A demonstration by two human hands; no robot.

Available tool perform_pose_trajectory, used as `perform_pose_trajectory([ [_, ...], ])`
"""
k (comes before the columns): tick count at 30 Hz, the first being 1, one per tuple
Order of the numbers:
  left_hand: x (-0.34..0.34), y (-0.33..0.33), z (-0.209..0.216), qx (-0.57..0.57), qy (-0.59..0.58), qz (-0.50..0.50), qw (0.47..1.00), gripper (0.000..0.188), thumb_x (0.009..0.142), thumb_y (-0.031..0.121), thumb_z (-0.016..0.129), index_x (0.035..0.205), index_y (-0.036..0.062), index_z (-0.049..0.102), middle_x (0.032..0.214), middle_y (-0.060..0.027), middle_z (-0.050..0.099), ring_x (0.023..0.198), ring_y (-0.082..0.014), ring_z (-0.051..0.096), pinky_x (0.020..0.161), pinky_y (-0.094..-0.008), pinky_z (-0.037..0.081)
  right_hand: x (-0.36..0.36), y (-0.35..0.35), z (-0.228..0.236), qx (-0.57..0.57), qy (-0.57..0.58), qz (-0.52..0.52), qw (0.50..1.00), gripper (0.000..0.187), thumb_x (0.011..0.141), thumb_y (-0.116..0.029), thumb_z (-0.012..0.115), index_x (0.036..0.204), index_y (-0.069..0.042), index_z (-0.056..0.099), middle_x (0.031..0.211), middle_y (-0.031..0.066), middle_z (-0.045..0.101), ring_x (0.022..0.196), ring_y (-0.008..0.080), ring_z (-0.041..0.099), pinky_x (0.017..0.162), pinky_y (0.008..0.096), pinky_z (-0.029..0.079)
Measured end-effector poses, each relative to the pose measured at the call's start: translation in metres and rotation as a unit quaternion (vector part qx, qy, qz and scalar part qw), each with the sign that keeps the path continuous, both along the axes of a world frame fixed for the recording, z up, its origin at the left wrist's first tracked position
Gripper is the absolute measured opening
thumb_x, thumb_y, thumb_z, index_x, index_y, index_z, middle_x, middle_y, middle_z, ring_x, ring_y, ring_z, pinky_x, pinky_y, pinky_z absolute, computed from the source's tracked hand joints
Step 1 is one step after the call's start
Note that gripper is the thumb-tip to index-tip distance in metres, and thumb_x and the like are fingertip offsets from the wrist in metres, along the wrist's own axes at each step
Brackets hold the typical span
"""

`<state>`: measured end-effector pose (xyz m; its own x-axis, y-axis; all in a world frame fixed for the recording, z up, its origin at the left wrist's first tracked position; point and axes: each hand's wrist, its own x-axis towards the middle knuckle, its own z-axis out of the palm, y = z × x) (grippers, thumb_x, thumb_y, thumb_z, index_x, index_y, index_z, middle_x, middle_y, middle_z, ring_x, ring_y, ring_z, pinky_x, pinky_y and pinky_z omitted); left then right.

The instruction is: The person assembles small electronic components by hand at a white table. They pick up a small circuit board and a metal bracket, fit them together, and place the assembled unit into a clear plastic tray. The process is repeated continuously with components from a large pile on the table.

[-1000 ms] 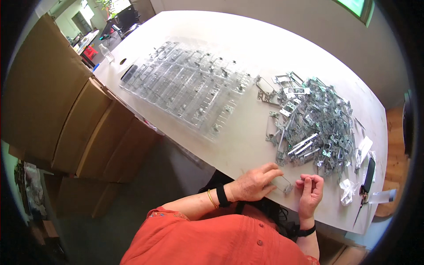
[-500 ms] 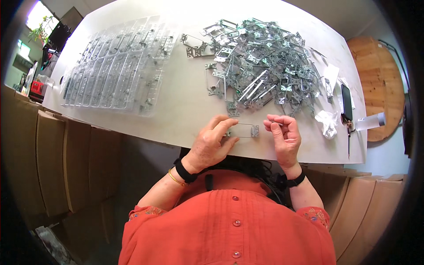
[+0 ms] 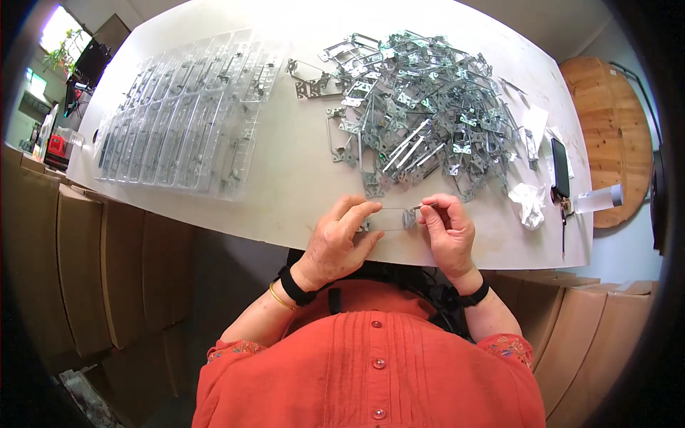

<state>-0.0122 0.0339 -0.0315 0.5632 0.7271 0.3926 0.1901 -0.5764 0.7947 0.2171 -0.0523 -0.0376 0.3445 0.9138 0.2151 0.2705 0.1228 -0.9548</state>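
Observation:
A metal wire-frame bracket (image 3: 409,219), with two thin parallel rods and a plate at each end, lies close to the table's near edge. My left hand (image 3: 334,239) is closed around its left end, thumb and fingers covering most of that plate. At the other end, my right hand (image 3: 452,232) pinches a small thin dark piece (image 3: 428,205) between thumb and fingers. Its tip is at the bracket's right plate; whether they touch I cannot tell. Just beyond my hands spreads a large heap of similar metal brackets (image 3: 428,114).
Clear plastic trays (image 3: 182,143) with long compartments holding metal parts lie at the left. To the right are a crumpled tissue (image 3: 528,205), a dark phone (image 3: 560,167) and a clear tube with a blue-grey cap (image 3: 598,199). Cardboard boxes (image 3: 585,335) stand below the table.
My right hand has moved slightly left, bringing the small piece to the bracket's right plate. That plate now looks tilted. My left hand keeps its hold.

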Motion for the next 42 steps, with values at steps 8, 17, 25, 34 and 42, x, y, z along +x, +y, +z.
perform_pose_trajectory([
  [8, 0.0, 0.001, 0.001, -0.002, -0.004, -0.003, 1.0, 0.05, 0.081, 0.001, 0.088, 0.129, 0.0026, 0.07, 0.117, -0.018, 0.069, 0.1, -0.0352, 0.071, 0.084, -0.0412, 0.059, -0.001, -0.001, 0.005, -0.016, -0.082, -0.002, 0.997, 0.012, 0.105, 0.003, 0.068, 0.116, -0.002, 0.068, 0.098, 0.0053, 0.066, 0.078, 0.0118, 0.065, 0.071, 0.0273, 0.053],
  [17, -0.002, 0.001, 0.001, -0.015, 0.006, -0.002, 1.0, 0.05, 0.083, 0.003, 0.088, 0.129, 0.0023, 0.07, 0.118, -0.0191, 0.069, 0.101, -0.0362, 0.071, 0.084, -0.0405, 0.059, 0.0, 0.001, 0.007, -0.016, -0.144, -0.001, 0.989, 0.013, 0.102, 0.002, 0.071, 0.113, -0.003, 0.068, 0.099, 0.0102, 0.067, 0.079, 0.0204, 0.067, 0.073, 0.0318, 0.054],
  [25, -0.003, -0.001, 0.004, -0.031, 0.011, -0.006, 0.999, 0.047, 0.086, 0.006, 0.087, 0.13, 0.0029, 0.07, 0.119, -0.02, 0.068, 0.101, -0.0366, 0.072, 0.086, -0.0407, 0.06, -0.003, 0.002, 0.014, -0.02, -0.162, -0.018, 0.986, 0.013, 0.099, -0.002, 0.078, 0.106, -0.004, 0.067, 0.093, 0.0119, 0.068, 0.078, 0.0237, 0.067, 0.072, 0.0347, 0.055],
  [34, -0.002, 0.0, 0.004, 0.003, -0.012, -0.003, 1.0, 0.043, 0.09, 0.011, 0.086, 0.129, 0.0041, 0.07, 0.119, -0.0181, 0.069, 0.088, -0.0347, 0.073, 0.075, -0.0405, 0.061, -0.001, 0.003, 0.008, 0.002, -0.146, -0.004, 0.989, 0.008, 0.104, -0.002, 0.072, 0.11, -0.004, 0.068, 0.089, 0.0048, 0.07, 0.074, 0.0113, 0.068, 0.067, 0.0276, 0.054],
  [42, -0.003, 0.001, 0.003, -0.003, 0.003, -0.008, 1.0, 0.044, 0.09, 0.012, 0.087, 0.131, 0.0045, 0.07, 0.119, -0.0176, 0.069, 0.096, -0.0337, 0.074, 0.082, -0.0399, 0.062, -0.002, 0.002, 0.011, -0.011, -0.112, -0.006, 0.994, 0.01, 0.101, -0.004, 0.076, 0.107, -0.004, 0.069, 0.093, 0.0104, 0.069, 0.075, 0.0199, 0.069, 0.068, 0.0335, 0.055],
])
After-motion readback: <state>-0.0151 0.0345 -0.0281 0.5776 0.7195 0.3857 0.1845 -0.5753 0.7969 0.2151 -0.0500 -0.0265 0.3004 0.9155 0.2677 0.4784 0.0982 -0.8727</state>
